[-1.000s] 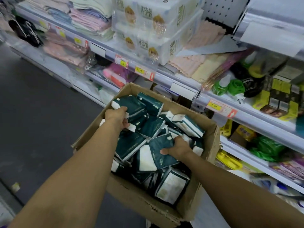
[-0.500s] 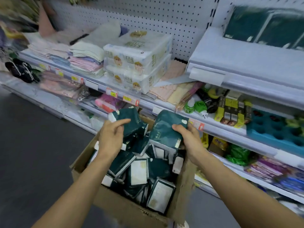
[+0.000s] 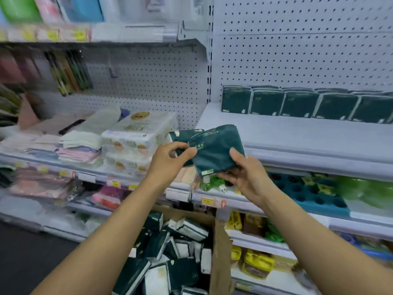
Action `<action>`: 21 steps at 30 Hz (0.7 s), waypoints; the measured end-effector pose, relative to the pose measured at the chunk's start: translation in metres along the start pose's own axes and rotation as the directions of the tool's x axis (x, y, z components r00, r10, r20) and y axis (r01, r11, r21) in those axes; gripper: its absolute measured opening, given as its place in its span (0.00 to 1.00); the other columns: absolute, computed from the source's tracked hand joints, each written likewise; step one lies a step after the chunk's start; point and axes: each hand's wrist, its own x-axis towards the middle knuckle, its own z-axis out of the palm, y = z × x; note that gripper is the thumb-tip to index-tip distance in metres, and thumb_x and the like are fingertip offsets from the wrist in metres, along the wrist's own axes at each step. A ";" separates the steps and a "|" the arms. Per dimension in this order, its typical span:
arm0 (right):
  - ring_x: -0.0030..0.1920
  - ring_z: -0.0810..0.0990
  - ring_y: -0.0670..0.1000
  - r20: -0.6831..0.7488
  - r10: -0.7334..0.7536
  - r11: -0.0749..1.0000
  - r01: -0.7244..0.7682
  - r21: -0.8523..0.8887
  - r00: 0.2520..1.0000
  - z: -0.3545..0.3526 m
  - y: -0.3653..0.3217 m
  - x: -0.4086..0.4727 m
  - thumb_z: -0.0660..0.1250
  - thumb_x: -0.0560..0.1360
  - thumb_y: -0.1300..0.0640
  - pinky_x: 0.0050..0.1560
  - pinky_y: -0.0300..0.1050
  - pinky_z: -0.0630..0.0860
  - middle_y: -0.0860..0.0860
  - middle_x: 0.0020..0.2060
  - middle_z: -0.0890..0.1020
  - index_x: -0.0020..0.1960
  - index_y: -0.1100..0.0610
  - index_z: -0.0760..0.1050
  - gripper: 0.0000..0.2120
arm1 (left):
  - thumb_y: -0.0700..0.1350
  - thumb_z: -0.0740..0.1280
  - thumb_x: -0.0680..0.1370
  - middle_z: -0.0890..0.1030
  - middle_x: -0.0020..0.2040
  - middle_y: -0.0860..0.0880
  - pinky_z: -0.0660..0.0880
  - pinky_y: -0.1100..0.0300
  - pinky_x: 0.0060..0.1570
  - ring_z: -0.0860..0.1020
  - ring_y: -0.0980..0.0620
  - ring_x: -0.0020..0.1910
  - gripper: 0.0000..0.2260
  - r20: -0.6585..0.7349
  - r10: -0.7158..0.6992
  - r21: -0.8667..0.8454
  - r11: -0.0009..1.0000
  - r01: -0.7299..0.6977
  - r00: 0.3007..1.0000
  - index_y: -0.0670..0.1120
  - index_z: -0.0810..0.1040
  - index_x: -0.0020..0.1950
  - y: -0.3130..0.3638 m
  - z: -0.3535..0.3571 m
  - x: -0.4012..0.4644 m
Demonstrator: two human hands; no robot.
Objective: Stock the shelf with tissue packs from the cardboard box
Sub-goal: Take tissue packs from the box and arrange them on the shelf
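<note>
My right hand grips a dark green tissue pack from below, held up in front of the white shelf. My left hand holds a second dark green pack just behind and left of it, the two packs touching. Several matching packs stand upright in a row at the back of that shelf. Below my arms the cardboard box holds several jumbled green-and-white packs.
White multipacks of tissue and folded cloths fill the shelf to the left. A blue tray and green items sit on the shelf under the target one. White pegboard backs the shelving. Dark floor lies at lower left.
Both hands took a pack each out of the box and lifted them to shelf height. My view has tilted up from the box toward the shelf.
</note>
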 end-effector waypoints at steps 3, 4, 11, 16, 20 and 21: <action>0.46 0.84 0.50 -0.046 -0.102 0.980 0.093 -0.174 0.994 -0.016 -0.030 0.013 0.70 0.75 0.56 0.44 0.47 0.80 0.54 0.49 0.84 0.56 0.61 0.76 0.13 | 0.52 0.73 0.75 0.77 0.33 0.65 0.66 0.62 0.38 0.71 0.65 0.32 0.03 0.012 0.010 -0.050 0.999 -0.009 1.000 0.54 0.82 0.43 0.011 0.009 0.022; 0.46 0.85 0.51 -0.039 -0.130 0.961 0.116 -0.252 0.991 -0.021 -0.039 0.017 0.70 0.75 0.58 0.44 0.45 0.79 0.54 0.49 0.85 0.56 0.61 0.77 0.12 | 0.52 0.73 0.74 0.76 0.33 0.65 0.65 0.62 0.37 0.70 0.64 0.32 0.03 0.015 0.013 -0.050 0.999 -0.012 1.000 0.54 0.82 0.43 0.014 0.011 0.027; 0.40 0.83 0.50 0.001 -0.257 0.816 0.218 -0.536 0.966 -0.061 -0.091 0.058 0.73 0.73 0.61 0.38 0.44 0.74 0.56 0.43 0.85 0.49 0.62 0.80 0.07 | 0.54 0.70 0.76 0.79 0.42 0.62 0.68 0.61 0.42 0.70 0.64 0.35 0.04 0.072 0.076 -0.121 0.990 -0.066 0.995 0.57 0.83 0.45 0.029 0.035 0.071; 0.41 0.82 0.54 -0.163 -0.360 0.809 0.220 -0.545 0.919 -0.094 -0.113 0.109 0.75 0.72 0.63 0.40 0.48 0.78 0.51 0.35 0.83 0.38 0.58 0.77 0.07 | 0.43 0.66 0.80 0.77 0.41 0.60 0.70 0.56 0.46 0.71 0.57 0.38 0.08 -0.064 0.066 -0.078 0.994 -0.071 0.996 0.53 0.83 0.53 0.024 0.055 0.117; 0.39 0.80 0.53 -0.213 -0.364 0.746 0.147 -0.650 0.907 -0.115 -0.109 0.153 0.76 0.71 0.62 0.41 0.49 0.83 0.52 0.35 0.79 0.42 0.62 0.77 0.07 | 0.41 0.63 0.81 0.74 0.47 0.49 0.74 0.52 0.48 0.74 0.49 0.41 0.18 -0.123 0.034 -0.069 0.997 -0.042 0.992 0.63 0.75 0.65 0.004 0.056 0.146; 0.38 0.80 0.53 -0.208 -0.354 0.739 0.136 -0.660 0.912 -0.118 -0.107 0.164 0.75 0.71 0.62 0.42 0.50 0.83 0.52 0.35 0.78 0.43 0.62 0.78 0.07 | 0.41 0.62 0.82 0.74 0.55 0.49 0.76 0.49 0.54 0.76 0.48 0.50 0.22 -0.125 0.015 -0.084 0.996 -0.025 0.992 0.65 0.71 0.69 0.000 0.056 0.151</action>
